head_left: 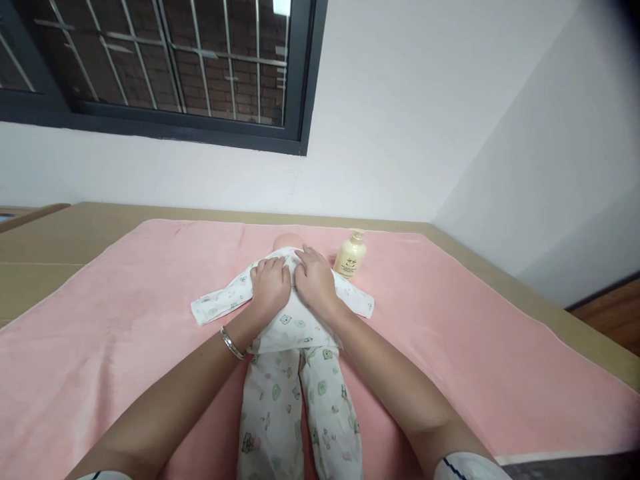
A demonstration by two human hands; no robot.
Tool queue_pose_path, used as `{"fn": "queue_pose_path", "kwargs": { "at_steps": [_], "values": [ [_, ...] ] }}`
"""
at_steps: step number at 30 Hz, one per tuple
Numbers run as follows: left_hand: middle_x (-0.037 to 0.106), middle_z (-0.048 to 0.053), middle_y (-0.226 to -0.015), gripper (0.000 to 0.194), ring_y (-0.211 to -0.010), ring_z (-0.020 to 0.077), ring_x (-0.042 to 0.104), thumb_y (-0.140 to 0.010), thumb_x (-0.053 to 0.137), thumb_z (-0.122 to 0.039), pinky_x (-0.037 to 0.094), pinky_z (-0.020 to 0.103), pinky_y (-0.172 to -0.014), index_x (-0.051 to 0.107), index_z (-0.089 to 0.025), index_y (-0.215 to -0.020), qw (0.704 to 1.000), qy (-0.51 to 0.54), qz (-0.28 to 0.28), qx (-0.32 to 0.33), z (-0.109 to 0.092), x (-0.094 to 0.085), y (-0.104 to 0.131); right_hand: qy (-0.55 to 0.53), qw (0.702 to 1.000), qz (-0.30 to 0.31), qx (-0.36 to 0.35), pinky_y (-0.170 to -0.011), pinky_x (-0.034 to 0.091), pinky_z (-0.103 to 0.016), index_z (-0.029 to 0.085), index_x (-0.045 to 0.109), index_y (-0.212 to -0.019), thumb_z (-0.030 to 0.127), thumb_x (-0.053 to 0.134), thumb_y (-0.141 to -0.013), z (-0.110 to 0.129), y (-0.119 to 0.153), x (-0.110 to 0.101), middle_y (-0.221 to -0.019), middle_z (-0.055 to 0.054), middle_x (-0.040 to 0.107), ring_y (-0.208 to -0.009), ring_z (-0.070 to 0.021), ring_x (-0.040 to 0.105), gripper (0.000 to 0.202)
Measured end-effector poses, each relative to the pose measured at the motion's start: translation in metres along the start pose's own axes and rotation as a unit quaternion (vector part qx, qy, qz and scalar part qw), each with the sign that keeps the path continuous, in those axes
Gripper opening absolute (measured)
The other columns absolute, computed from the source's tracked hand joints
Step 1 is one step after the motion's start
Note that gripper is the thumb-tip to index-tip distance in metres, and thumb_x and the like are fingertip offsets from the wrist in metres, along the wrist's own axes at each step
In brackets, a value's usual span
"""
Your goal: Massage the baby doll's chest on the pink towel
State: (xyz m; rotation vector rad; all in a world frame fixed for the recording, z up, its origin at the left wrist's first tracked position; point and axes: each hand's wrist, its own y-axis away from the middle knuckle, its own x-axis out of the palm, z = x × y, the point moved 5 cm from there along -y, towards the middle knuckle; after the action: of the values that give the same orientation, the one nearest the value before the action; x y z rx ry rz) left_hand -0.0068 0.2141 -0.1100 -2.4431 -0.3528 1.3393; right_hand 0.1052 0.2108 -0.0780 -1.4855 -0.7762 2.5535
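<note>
We rest our left hand (271, 285) and right hand (316, 280), open and side by side, on the shirt (293, 325), centre of the frame; probably we smooth or press, so next needs gentle, even palms.

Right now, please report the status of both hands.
Left hand, right hand: both on white, green-printed cloth top. Pale-yellow bottle beside right hand, blocking neither.
</note>
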Motion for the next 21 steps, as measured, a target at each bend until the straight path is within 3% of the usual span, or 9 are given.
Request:
{"fn": "queue_pose_path", "kwargs": {
  "at_steps": [6,9,12,16,19,21],
  "values": [
    [0.064,0.013,-0.133,0.041,-0.128,0.0335,0.05,-0.096,0.038,-0.028,0.03,0.052,-0.108,0.062,-0.018,-0.128,0.999,0.027,0.005,-0.023,0.003,0.002,-0.001,0.011,0.998,0.055,-0.013,-0.115,0.032,-0.037,0.014,0.066,-0.124,0.014,0.041,-0.093,0.0,0.001,0.006,-0.14,-0.012,0.059,-0.133,-0.0227,0.05,0.04],
    [0.064,0.013,-0.134,0.041,-0.129,0.0344,0.05,-0.094,0.04,-0.028,0.03,0.054,-0.109,0.062,-0.018,-0.127,0.999,0.039,0.004,-0.027,0.004,0.004,-0.002,0.005,0.999,0.034,-0.022,-0.116,0.03,-0.035,0.014,0.062,-0.13,0.014,0.039,-0.094,0.002,0.001,0.0,-0.145,-0.01,0.055,-0.137,-0.0208,0.045,0.043],
    [0.064,0.013,-0.134,0.042,-0.129,0.0342,0.05,-0.092,0.042,-0.029,0.03,0.054,-0.11,0.063,-0.017,-0.126,0.998,0.059,-0.005,-0.024,0.008,0.004,-0.005,0.028,0.998,0.046,-0.023,-0.118,0.026,-0.045,0.013,0.055,-0.137,0.018,0.037,-0.096,0.004,0.005,0.0,-0.152,-0.013,0.046,-0.142,-0.0259,0.039,0.045],
    [0.063,0.013,-0.135,0.042,-0.133,0.0334,0.049,-0.088,0.044,-0.026,0.031,0.052,-0.113,0.065,-0.016,-0.123,0.994,0.1,-0.015,-0.029,0.015,0.003,-0.012,0.053,0.988,0.141,-0.024,-0.115,0.024,-0.06,0.015,0.049,-0.142,0.024,0.033,-0.099,0.004,0.011,0.003,-0.156,-0.016,0.039,-0.143,-0.0335,0.034,0.046],
    [0.064,0.013,-0.133,0.042,-0.133,0.0331,0.05,-0.079,0.051,-0.02,0.031,0.05,-0.115,0.069,-0.018,-0.116,0.984,0.171,-0.014,-0.051,0.01,-0.007,-0.013,0.044,0.982,0.184,-0.02,-0.115,0.025,-0.059,0.015,0.044,-0.145,0.019,0.036,-0.095,0.002,0.007,-0.019,-0.157,-0.016,0.036,-0.144,-0.0324,0.034,0.051],
    [0.065,0.011,-0.132,0.043,-0.132,0.0321,0.051,-0.072,0.057,-0.018,0.033,0.048,-0.115,0.071,-0.02,-0.112,0.961,0.272,-0.011,-0.056,-0.007,-0.02,-0.009,0.036,0.985,0.166,-0.013,-0.117,0.021,-0.058,0.014,0.038,-0.149,0.018,0.037,-0.094,-0.003,0.001,-0.046,-0.159,-0.017,0.031,-0.146,-0.0311,0.03,0.055]
  ]
}}
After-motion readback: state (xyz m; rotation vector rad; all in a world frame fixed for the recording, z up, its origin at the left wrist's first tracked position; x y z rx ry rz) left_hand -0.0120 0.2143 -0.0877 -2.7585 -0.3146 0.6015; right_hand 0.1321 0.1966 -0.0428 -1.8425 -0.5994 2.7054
